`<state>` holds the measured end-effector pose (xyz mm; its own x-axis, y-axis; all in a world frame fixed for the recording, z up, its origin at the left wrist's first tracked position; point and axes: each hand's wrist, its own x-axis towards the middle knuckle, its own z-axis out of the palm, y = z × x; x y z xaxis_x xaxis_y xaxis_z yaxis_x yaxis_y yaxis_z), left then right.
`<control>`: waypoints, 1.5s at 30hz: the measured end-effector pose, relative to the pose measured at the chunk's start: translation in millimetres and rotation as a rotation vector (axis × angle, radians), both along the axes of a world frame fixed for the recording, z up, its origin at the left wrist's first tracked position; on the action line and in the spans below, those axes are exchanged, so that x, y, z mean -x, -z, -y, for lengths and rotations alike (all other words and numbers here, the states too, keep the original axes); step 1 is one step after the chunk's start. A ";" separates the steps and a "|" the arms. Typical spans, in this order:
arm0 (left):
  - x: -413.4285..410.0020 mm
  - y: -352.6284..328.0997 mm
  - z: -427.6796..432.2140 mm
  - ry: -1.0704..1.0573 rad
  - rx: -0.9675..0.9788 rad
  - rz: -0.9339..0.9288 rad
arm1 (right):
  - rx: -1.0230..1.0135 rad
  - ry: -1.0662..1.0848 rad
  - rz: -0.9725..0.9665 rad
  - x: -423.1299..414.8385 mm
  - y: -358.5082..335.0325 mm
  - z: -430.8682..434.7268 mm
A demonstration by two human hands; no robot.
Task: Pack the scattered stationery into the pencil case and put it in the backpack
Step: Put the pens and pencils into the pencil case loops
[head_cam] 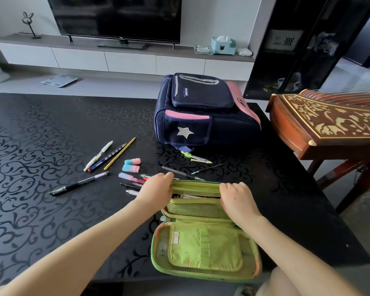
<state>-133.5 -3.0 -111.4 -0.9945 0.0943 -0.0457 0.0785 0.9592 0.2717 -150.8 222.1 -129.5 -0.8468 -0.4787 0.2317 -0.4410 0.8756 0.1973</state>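
Observation:
A green pencil case (205, 248) lies open on the black table (41, 167), its lid flap toward me. My left hand (156, 191) and my right hand (236, 199) grip the two ends of its upper compartment, holding it apart; a few items show inside. Loose stationery lies beyond: a black pen (79, 183), a white pen (98, 155), two pencils (119, 154), two pink-and-blue erasers (131, 165), a green compass (194, 157), a dark pen (179, 173) and several small pens partly hidden under my left hand. A navy and pink backpack (203, 112) lies behind, zipped.
A wooden zither (329, 124) on a stand sits to the right of the table. A TV unit with a television (115, 18) and tissue box (223, 45) runs along the far wall. A scale (59, 80) lies on the floor.

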 end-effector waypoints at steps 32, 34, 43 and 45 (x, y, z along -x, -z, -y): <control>-13.6 15.3 10.5 -0.089 -0.325 -0.184 | -0.042 -0.187 0.180 0.4 -32.5 47.4; -13.5 15.9 9.1 -0.099 -0.315 -0.197 | -0.003 -0.106 0.136 -8.8 -23.9 55.3; -13.4 22.0 12.1 -0.040 -0.290 -0.213 | 0.403 0.021 0.402 16.1 -44.9 49.6; -14.3 21.8 13.1 -0.002 -0.282 -0.252 | 0.440 0.123 0.242 46.8 -42.7 50.5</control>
<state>-119.2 -16.2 -133.3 -0.9713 0.0659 0.2283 0.1746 0.8496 0.4977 -197.6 171.6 -86.8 -0.9450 -0.2736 0.1792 -0.3170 0.9010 -0.2962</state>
